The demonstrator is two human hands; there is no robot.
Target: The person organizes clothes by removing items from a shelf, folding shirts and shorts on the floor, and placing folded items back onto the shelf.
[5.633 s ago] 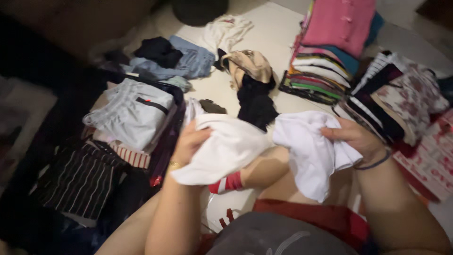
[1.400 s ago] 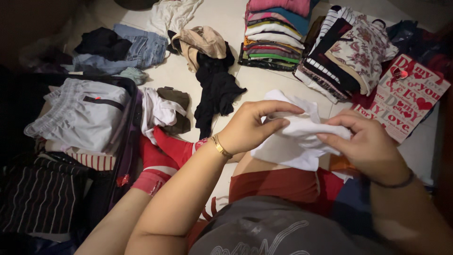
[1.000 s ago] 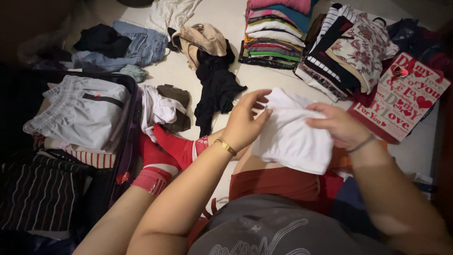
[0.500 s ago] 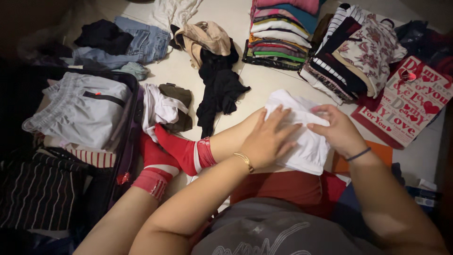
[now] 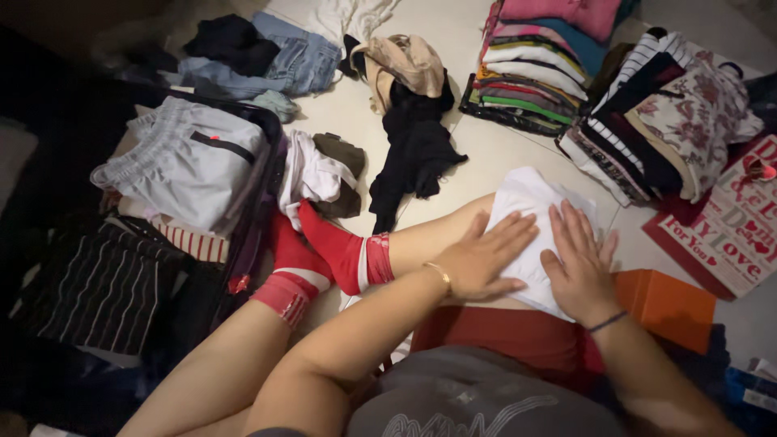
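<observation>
1. The fingers (image 5: 506, 231) of the left hand (image 5: 483, 260) are stretched out flat and slightly fanned, with the thumb splayed to the side. They press palm-down on a folded white garment (image 5: 530, 202) and pinch nothing.
2. The right hand (image 5: 579, 267) lies just beside it, also palm-down on the same cloth. Its fingers (image 5: 573, 231) are straight and a little apart, and their tips point away from the body.
3. Neither hand grips; both rest flat on the fabric, almost touching each other.
4. The white garment lies across the person's bare thigh, above the knee, folded into a rough rectangle. Its far edge hangs toward the floor (image 5: 486, 162).
5. A gold bracelet (image 5: 441, 275) sits on the left wrist and a dark band (image 5: 607, 322) on the right.
6. The legs are crossed, and the feet wear red socks (image 5: 324, 251).
7. Just right of the right hand stands an orange box (image 5: 668, 306).
8. Farther out on the floor are a stack of folded coloured clothes (image 5: 534, 77), a second pile with striped and flowered cloth (image 5: 672, 129), and a black garment (image 5: 417, 150) lying loose.
9. On the left, an open suitcase (image 5: 255, 218) holds grey shorts (image 5: 182, 162).
</observation>
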